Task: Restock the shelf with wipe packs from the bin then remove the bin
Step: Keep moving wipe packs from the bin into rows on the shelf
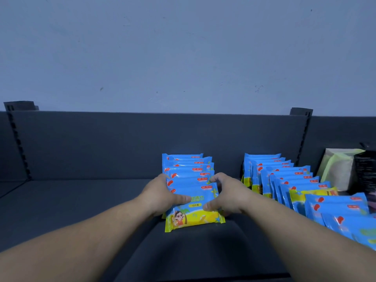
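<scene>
Nearest the camera, two bare forearms reach out over the dark shelf (81, 204). The left hand (162, 194) and right hand (225, 196) clasp a row of wipe packs (188, 171) from either side, fingers curled round its flanks and both thumbs pressed on the face of the front pack (193, 215). That pack stands on its lower edge near mid-shelf, long axis running left to right, printed face towards the person and leaning back a little. The row behind it runs front to back towards the back panel (142, 143). The likely trouble is the squeeze: these glossy packs look slippery, and uneven pressure could make one pop up or the row fan out. On release, the leaning packs may slump forward. Just to the right a second row (284, 180) already sprawls towards the shelf's front, and a knock from the right wrist could spread it further. Beyond it sits a pale green package (337, 167), with the wall (183, 58) behind. The bin is not in view.
</scene>
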Tool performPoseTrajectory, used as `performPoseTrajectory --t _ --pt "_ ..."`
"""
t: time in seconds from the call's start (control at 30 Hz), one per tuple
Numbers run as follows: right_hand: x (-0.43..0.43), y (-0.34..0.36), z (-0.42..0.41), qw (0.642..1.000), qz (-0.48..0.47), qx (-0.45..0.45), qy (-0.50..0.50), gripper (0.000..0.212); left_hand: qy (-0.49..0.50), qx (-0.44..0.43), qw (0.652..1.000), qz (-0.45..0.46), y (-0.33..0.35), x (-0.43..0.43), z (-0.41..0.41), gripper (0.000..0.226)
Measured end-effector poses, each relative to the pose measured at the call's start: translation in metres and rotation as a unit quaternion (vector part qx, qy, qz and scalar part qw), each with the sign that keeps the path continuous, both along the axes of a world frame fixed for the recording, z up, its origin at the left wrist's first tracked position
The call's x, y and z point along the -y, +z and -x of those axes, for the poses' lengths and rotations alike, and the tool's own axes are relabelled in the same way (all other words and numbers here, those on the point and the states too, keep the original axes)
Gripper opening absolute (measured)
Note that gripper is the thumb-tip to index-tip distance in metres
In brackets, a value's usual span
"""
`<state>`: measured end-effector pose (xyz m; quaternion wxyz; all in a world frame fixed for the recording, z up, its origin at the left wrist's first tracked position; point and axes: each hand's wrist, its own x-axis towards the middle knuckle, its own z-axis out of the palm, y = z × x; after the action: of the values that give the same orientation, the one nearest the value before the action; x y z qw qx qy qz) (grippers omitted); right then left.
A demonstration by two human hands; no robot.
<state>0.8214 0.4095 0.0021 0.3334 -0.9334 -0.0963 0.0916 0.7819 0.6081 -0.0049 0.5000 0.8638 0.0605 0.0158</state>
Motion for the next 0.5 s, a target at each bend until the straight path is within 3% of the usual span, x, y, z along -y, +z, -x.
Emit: performPoseTrajectory --t 0.27,0.43,0.5 --pt "-0.003 -0.006 -0.005 0.999 -0.014 0.039 0.025 0.082 0.055 0.029 0.997 -0.039 0.000 -0.002 0.000 0.061" --pt "0.006 -0.005 -0.005 0.999 -0.003 0.005 0.039 0.100 0.049 0.028 0.988 -0.144 -0.001 0.002 0.001 0.110" --pt "0.008 -0.006 -0.003 0.999 0.004 0.004 0.045 0.104 0.032 0.042 0.986 -0.161 -0.001 0.005 0.003 0.118"
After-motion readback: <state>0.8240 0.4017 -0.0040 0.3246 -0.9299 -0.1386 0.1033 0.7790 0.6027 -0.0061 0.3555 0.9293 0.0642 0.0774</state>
